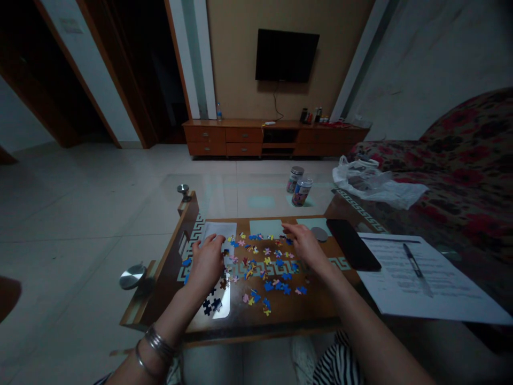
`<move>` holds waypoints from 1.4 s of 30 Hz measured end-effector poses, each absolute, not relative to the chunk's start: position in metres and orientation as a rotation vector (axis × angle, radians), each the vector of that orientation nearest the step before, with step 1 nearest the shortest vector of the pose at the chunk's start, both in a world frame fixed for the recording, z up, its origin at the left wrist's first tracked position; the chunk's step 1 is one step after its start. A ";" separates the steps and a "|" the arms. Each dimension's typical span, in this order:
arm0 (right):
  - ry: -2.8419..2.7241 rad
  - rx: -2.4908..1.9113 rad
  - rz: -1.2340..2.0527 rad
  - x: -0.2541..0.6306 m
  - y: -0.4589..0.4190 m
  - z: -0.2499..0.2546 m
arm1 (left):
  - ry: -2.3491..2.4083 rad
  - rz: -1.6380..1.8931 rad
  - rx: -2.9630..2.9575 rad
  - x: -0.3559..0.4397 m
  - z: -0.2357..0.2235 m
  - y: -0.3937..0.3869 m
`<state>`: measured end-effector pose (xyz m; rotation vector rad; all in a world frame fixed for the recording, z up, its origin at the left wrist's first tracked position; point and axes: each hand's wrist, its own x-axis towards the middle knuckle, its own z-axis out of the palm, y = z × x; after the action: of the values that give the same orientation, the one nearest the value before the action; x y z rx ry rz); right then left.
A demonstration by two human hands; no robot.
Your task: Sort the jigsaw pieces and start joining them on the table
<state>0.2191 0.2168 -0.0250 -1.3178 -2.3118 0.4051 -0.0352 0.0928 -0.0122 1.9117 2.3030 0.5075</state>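
Observation:
Several small coloured puzzle pieces (264, 267) in blue, pink and yellow lie scattered on a glass-topped wooden coffee table (248, 321). My left hand (206, 262) rests palm down at the left of the pile, fingers bent over pieces next to a white sheet (218, 231). My right hand (306, 246) hovers flat over the right side of the pile, fingertips touching pieces near the far edge. Dark blue pieces (211, 306) sit close to my left wrist, which wears metal bangles.
A black phone (352, 243) lies right of my right hand, beside a printed paper (417, 278) with a pen (412, 260). Two cans (299, 187) stand on the far glass. A white plastic bag (372, 184) and a floral sofa (460, 160) are at right.

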 end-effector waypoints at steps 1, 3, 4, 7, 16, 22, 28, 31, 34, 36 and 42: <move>-2.320 -1.322 0.401 0.221 0.217 -0.027 | 2.304 0.521 1.908 -0.036 -0.010 0.090; -2.341 -1.337 0.393 0.222 0.217 -0.032 | 2.304 0.543 1.897 -0.037 -0.006 0.084; -2.348 -1.349 0.389 0.222 0.217 -0.034 | 2.304 0.550 1.888 -0.039 -0.004 0.081; -2.349 -1.385 0.372 0.221 0.218 -0.036 | 2.310 0.569 1.852 -0.046 -0.004 0.070; -2.368 -1.428 0.326 0.235 0.201 -0.027 | 2.276 0.564 1.810 -0.058 -0.006 0.055; -2.345 -1.430 0.326 0.237 0.201 -0.021 | 2.187 0.458 1.856 -0.046 -0.005 0.054; -2.405 -1.261 0.401 0.218 0.189 -0.019 | 2.163 0.412 1.915 -0.045 -0.010 0.051; -2.431 -1.235 0.408 0.210 0.185 -0.022 | 2.160 0.418 1.951 -0.045 -0.015 0.051; -2.439 -1.264 0.397 0.210 0.187 -0.024 | 2.147 0.423 1.984 -0.044 -0.019 0.051; -2.441 -1.279 0.391 0.211 0.188 -0.024 | 2.134 0.430 2.004 -0.043 -0.021 0.051; -2.478 -1.208 0.393 0.193 0.185 -0.020 | 2.140 0.477 2.014 -0.042 -0.024 0.049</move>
<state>0.1933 0.1845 -0.0202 -1.2085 -2.4782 0.3931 -0.0422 0.0493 -0.0239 2.0145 2.1400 0.4773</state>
